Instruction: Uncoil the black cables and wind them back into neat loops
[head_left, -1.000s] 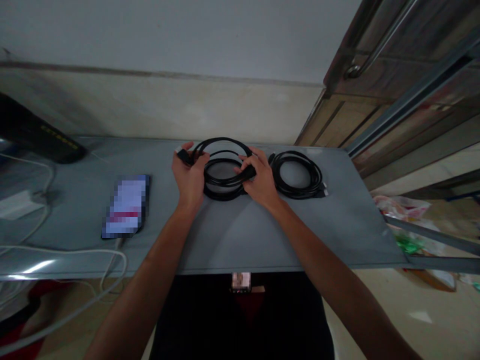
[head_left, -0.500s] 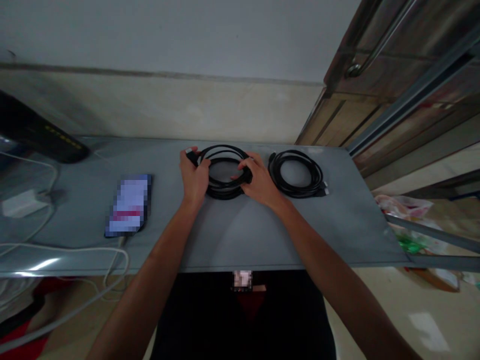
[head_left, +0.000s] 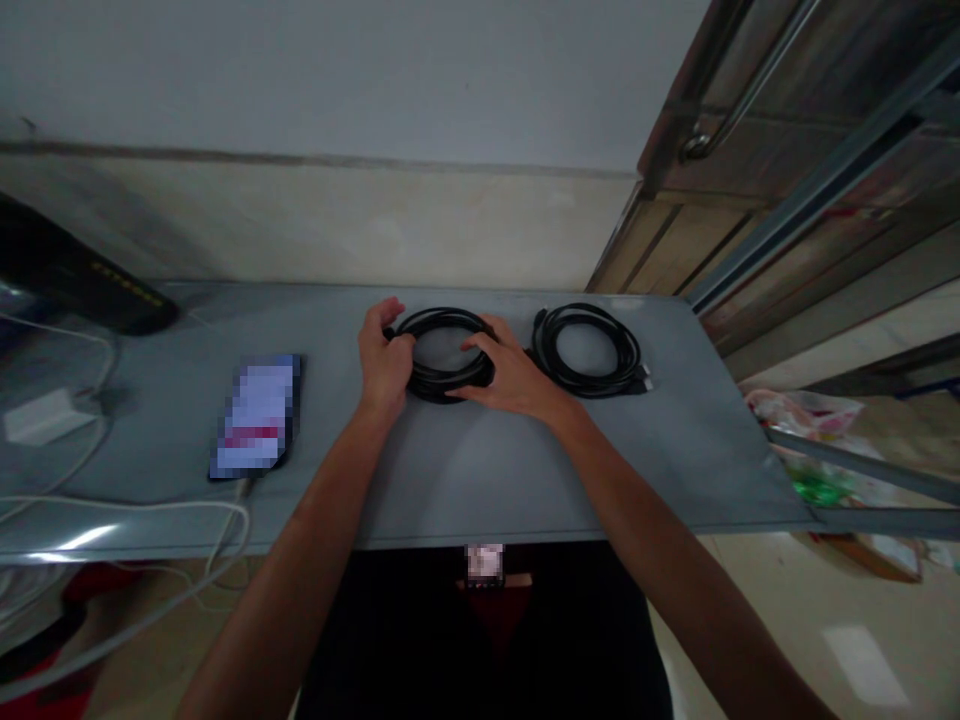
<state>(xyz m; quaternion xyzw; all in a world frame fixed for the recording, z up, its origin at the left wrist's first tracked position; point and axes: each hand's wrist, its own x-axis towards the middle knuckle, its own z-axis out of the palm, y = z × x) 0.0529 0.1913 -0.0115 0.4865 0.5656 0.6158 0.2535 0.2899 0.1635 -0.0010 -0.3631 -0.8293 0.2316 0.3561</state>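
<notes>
A black cable [head_left: 439, 383] is wound into a round coil of several loops on the grey table. My left hand [head_left: 385, 362] grips its left side, with the thumb over the loops and a dark end by the fingers. Around the right side curls my right hand [head_left: 514, 372], its index finger bent over the loops and its thumb stretched along the near edge. A second coiled black cable [head_left: 553, 358] lies just right of my right hand, its plug with a light metal tip pointing right.
A phone [head_left: 259, 415] with a cable plugged in lies on the table [head_left: 480, 480] at left. Beyond it are a white adapter [head_left: 49, 416] with white cords and a dark cylinder [head_left: 90, 275]. A wall stands behind; a metal frame [head_left: 810, 190] rises at right.
The loops between my hands have come down and lie closer together as one flatter coil. My right thumb has stretched out along the near edge. The second coil has stayed on the table.
</notes>
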